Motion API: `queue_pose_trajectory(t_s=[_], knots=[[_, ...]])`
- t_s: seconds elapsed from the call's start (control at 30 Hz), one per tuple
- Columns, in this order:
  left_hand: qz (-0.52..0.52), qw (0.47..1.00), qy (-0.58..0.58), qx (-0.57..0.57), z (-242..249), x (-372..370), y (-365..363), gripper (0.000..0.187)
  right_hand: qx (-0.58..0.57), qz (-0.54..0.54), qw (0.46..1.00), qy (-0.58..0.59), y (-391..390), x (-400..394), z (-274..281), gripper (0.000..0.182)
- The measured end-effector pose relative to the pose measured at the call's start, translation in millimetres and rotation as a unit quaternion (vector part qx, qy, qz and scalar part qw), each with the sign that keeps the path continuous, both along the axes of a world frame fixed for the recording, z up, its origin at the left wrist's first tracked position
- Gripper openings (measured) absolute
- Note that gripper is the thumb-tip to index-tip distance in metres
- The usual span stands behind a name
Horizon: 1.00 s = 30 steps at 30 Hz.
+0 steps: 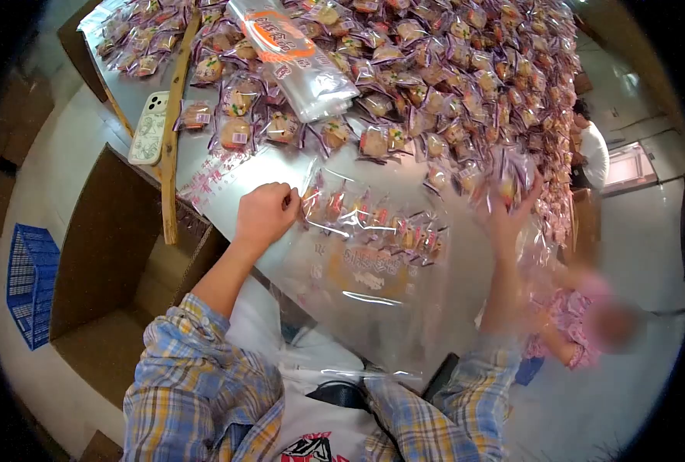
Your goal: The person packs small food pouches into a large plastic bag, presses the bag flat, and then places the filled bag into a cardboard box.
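A large clear plastic bag (pixel 369 289) lies on the metal table's near part, with a row of small wrapped pastries (pixel 377 219) inside its far end. My left hand (pixel 268 215) is closed at the bag's left edge, beside the first pastry of the row. To the right, my right hand (pixel 508 208) reaches to the near edge of the pastry pile (pixel 450 69), fingers spread around a wrapped pastry (pixel 510 175); motion blurs them, and whether they grip it is unclear. A stack of folded printed bags (pixel 292 58) rests on the pastries at the table's far side.
An open cardboard box (pixel 100 269) stands left of the table, near a blue basket (pixel 32 285). A wooden strip (pixel 177 123) and a phone (pixel 150 127) lie at the left edge. A person in pink (pixel 581 319) is at the right; another in white (pixel 593 154) is farther back.
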<state>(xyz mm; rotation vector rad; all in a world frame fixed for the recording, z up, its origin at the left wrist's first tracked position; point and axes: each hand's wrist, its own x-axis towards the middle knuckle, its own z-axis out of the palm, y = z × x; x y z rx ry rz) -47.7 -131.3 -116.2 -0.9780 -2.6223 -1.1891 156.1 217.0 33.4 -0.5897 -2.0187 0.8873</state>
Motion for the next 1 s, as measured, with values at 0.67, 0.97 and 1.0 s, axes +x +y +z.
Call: queue_pose_trajectory(t_s=[0.67,0.97,1.0], knots=[[-0.311,0.904,0.25,-0.152,77.6,143.6,-80.1,0.051,-0.44,0.184,0.878,-0.028,-305.0,222.3,-77.4,0.109],[-0.259,0.96,0.107,0.023,100.1,140.3,-80.3,0.032,-0.375,0.388,0.824,-0.173,-304.2,173.5,-75.5,0.097],[-0.253,0.962,0.097,0.034,101.4,141.5,-80.9,0.03,-0.389,0.372,0.821,-0.192,-295.2,167.1,-70.7,0.097]])
